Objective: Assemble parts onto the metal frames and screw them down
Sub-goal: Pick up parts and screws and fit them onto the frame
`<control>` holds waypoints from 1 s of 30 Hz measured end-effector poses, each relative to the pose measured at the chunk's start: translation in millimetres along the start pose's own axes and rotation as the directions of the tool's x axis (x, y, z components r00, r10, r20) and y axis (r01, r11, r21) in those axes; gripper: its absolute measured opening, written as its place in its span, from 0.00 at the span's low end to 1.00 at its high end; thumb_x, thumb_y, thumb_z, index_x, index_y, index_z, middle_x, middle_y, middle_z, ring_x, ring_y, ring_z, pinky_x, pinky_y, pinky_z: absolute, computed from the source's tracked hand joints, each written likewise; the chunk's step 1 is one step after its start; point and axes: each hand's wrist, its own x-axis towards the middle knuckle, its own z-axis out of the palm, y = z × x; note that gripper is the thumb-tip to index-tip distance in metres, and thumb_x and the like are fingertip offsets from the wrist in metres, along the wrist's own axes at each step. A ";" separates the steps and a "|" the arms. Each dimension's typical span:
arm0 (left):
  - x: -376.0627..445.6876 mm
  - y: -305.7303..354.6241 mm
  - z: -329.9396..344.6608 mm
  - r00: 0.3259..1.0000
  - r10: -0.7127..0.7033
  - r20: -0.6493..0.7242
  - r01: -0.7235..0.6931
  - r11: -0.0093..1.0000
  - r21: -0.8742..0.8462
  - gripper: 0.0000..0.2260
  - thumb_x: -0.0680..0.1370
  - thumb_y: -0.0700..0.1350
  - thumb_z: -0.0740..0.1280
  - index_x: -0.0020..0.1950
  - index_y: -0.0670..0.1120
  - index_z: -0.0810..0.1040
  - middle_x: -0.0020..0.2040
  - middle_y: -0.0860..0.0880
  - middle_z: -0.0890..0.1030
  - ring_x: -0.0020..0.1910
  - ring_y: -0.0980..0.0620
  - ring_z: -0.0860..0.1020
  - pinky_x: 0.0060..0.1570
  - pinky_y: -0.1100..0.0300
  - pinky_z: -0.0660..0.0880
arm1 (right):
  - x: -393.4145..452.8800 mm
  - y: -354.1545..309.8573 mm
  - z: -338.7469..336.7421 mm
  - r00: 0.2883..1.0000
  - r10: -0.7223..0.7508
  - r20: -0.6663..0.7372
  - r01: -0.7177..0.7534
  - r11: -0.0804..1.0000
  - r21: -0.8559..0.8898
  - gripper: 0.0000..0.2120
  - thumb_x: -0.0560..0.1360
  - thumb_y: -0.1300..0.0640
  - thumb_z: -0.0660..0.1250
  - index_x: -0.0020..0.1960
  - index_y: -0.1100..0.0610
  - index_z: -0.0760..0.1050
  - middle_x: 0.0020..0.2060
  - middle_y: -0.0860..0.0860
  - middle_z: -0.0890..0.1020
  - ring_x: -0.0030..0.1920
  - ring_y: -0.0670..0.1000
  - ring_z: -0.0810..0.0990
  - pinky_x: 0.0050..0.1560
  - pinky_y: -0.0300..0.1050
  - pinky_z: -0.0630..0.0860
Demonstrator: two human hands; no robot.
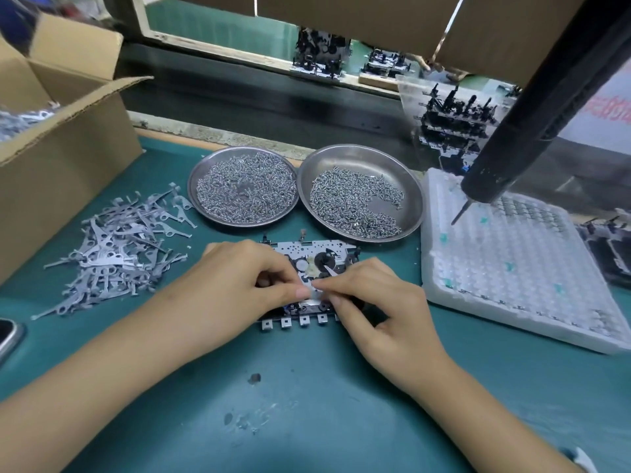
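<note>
A metal frame (300,250) with black wheels and a row of square tabs lies on the green mat in the middle. My left hand (239,285) rests over its left half, fingers curled, thumb and fingertips pinching at a small flat metal lever (329,270) on the frame. Fingertip to fingertip with it, my right hand (379,302) pinches the same small part from the right. Most of the frame's near half is hidden under both hands.
Two steel dishes stand behind the frame: springs (244,187) on the left, screws (355,199) on the right. Loose metal levers (116,247) are heaped at left beside a cardboard box (61,138). A white blister tray (512,264) lies right, under a hanging electric screwdriver (505,155).
</note>
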 end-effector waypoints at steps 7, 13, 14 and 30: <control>-2.0 1.3 -3.3 1.000 0.012 0.001 -0.012 0.999 -0.035 0.09 0.63 0.64 0.67 0.38 0.64 0.82 0.35 0.61 0.80 0.35 0.61 0.76 0.36 0.66 0.69 | -2.8 1.9 1.0 0.998 -0.057 0.014 0.059 0.993 -0.102 0.09 0.71 0.63 0.72 0.50 0.59 0.82 0.41 0.49 0.82 0.44 0.50 0.77 0.49 0.46 0.74; -2.7 -1.9 -1.3 1.000 -0.002 -0.024 0.000 0.997 -0.074 0.07 0.62 0.61 0.70 0.38 0.63 0.82 0.34 0.58 0.81 0.35 0.56 0.77 0.38 0.60 0.74 | -6.7 -1.3 6.0 0.995 -0.102 0.017 0.102 0.949 -0.298 0.05 0.73 0.63 0.68 0.45 0.64 0.82 0.43 0.55 0.80 0.43 0.55 0.77 0.46 0.44 0.74; -2.3 -2.0 -0.3 1.000 -0.006 -0.028 0.003 0.995 -0.096 0.05 0.63 0.59 0.71 0.37 0.62 0.82 0.33 0.56 0.81 0.34 0.56 0.77 0.39 0.57 0.75 | -6.6 -2.3 6.5 0.994 -0.111 0.022 0.112 0.939 -0.326 0.04 0.73 0.64 0.68 0.44 0.64 0.81 0.42 0.55 0.80 0.42 0.56 0.77 0.46 0.46 0.74; 3.3 1.3 4.4 0.999 -0.042 -0.029 0.033 0.969 -0.243 0.02 0.64 0.42 0.73 0.31 0.49 0.84 0.31 0.50 0.80 0.28 0.59 0.73 0.31 0.66 0.71 | -5.8 -4.0 11.8 0.993 -0.108 -0.043 0.087 0.938 -0.335 0.02 0.71 0.65 0.69 0.41 0.64 0.81 0.40 0.54 0.80 0.39 0.56 0.78 0.43 0.46 0.74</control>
